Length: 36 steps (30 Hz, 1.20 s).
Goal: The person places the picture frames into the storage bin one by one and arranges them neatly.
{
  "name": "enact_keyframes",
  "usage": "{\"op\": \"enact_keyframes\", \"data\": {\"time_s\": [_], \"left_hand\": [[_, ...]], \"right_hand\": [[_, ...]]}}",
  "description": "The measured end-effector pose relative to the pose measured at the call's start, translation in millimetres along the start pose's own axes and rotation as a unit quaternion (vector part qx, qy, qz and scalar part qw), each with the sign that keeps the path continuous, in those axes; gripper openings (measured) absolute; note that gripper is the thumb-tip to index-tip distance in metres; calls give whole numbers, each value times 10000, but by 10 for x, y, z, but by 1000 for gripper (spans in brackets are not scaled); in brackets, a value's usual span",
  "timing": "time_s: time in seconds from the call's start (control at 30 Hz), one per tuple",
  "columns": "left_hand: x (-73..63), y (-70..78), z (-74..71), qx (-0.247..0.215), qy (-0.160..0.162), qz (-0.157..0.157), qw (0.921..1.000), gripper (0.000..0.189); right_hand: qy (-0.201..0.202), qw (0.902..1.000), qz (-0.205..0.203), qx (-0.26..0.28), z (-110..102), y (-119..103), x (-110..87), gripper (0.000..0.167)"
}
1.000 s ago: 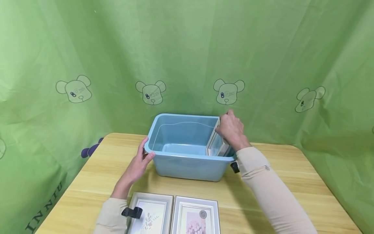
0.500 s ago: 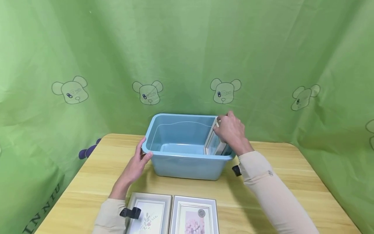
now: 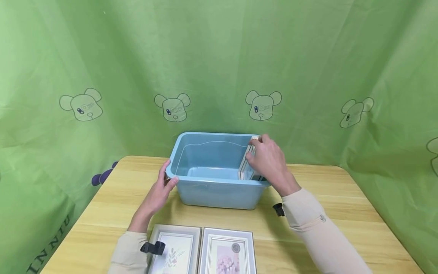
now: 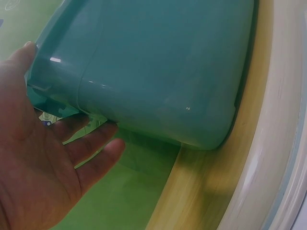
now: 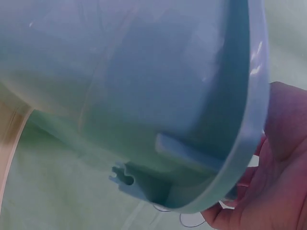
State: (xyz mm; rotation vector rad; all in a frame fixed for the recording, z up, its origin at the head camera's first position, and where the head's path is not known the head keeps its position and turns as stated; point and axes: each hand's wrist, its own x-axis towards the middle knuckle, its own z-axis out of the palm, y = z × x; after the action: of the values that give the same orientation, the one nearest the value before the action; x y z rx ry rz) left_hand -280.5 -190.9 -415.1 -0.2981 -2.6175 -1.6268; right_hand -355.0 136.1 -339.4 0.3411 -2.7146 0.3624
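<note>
A light blue plastic tub (image 3: 219,194) stands on the table. At its front left corner rests my left hand (image 3: 159,194), thumb on the front rim and fingers along the outer side. Those fingers look fairly straight and slightly spread in the left wrist view. My right hand (image 3: 270,160) reaches over the tub's right end and pinches the top of a picture frame, mostly hidden under it. Against that one, on its left, another picture frame (image 3: 243,167) stands on edge. In the right wrist view the tub's rim hides part of my right hand (image 5: 283,177).
Two picture frames lie flat at the table's front: one with a leafy sprig print (image 3: 174,251), one with pink flowers (image 3: 227,253). A green curtain (image 3: 219,57) hangs behind the wooden table (image 3: 328,213). A purple object (image 3: 101,178) shows past the left edge.
My right hand has drawn slightly nearer and lower, its fingers more bent over the frame tops. The right-hand frame now stands closer to the left one. My left hand keeps its place.
</note>
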Motion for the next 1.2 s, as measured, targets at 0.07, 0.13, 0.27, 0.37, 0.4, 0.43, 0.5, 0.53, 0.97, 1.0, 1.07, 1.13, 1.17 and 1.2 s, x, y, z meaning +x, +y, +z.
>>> {"op": "enact_keyframes", "data": {"time_s": [0.07, 0.13, 0.27, 0.37, 0.4, 0.43, 0.5, 0.53, 0.97, 1.0, 1.07, 1.13, 1.17, 1.2], "left_hand": [[1, 7, 1, 2, 9, -14, 10000, 70], [3, 10, 3, 8, 17, -9, 10000, 69], [11, 7, 3, -28, 8, 24, 10000, 69], [11, -3, 7, -81, -7, 35, 10000, 70], [10, -6, 9, -90, -8, 32, 10000, 70], [8, -8, 11, -106, -13, 28, 9999, 70], [6, -12, 12, -122, -14, 24, 9999, 70], [5, -11, 13, -131, -19, 23, 9999, 70], [-5, 36, 9, -155, -23, 36, 9999, 68], [1, 23, 9, -147, -22, 35, 9999, 68], [26, -28, 13, -161, -19, 31, 9999, 68], [62, -115, 25, -193, -2, 46, 9998, 69], [81, -165, 33, -190, 15, 51, 9998, 69], [100, -218, 42, -194, 31, 65, 9998, 69]], "right_hand": [[88, 9998, -152, -33, -4, -25, -42, 36], [187, 9994, -266, -89, -8, -46, -79, 36], [292, 9990, -324, -82, -14, -77, -134, 38], [289, 9989, -356, -53, -21, -97, -172, 40], [298, 9988, -381, -43, -22, -100, -186, 41], [307, 9987, -414, -38, -23, -104, -203, 41], [345, 9982, -481, 11, -25, -114, -242, 41], [375, 9979, -526, 44, -24, -117, -263, 41], [874, 9895, -1079, 395, 0, -143, -492, 38], [910, 9886, -1134, 379, -1, -145, -511, 37], [937, 9873, -1226, 370, -7, -150, -551, 36], [922, 9868, -1280, 352, -10, -151, -586, 36], [905, 9867, -1307, 349, -9, -149, -603, 36], [898, 9864, -1337, 325, -5, -145, -618, 37]]}}
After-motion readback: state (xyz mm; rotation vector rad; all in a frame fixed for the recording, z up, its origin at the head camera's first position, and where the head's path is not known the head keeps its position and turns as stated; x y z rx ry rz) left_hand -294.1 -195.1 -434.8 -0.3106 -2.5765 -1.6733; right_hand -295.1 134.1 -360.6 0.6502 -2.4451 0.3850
